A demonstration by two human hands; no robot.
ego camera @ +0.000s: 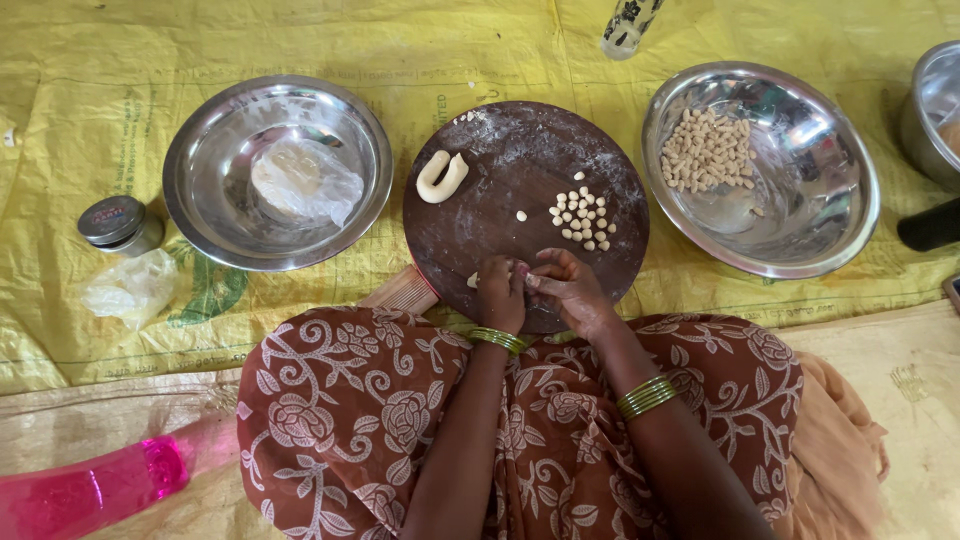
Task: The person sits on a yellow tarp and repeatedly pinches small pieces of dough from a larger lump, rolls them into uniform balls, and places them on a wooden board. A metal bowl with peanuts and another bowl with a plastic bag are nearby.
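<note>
My left hand [499,292] and my right hand [566,288] meet at the near edge of a round dark wooden board [500,190]. Their fingertips pinch a small bit of pale dough between them. A cluster of several small dough pellets [582,218] lies on the board's right half. A bent roll of dough [441,176] lies at its upper left, and one stray pellet [521,215] sits near the middle. Green bangles circle both wrists.
A steel bowl [850,215] on the right holds many dough pellets [706,150]. A steel bowl [200,160] on the left holds dough wrapped in clear plastic [303,180]. A small lidded tin [120,224], crumpled plastic [130,288] and a pink bottle [95,490] lie left. Yellow sheeting covers the floor.
</note>
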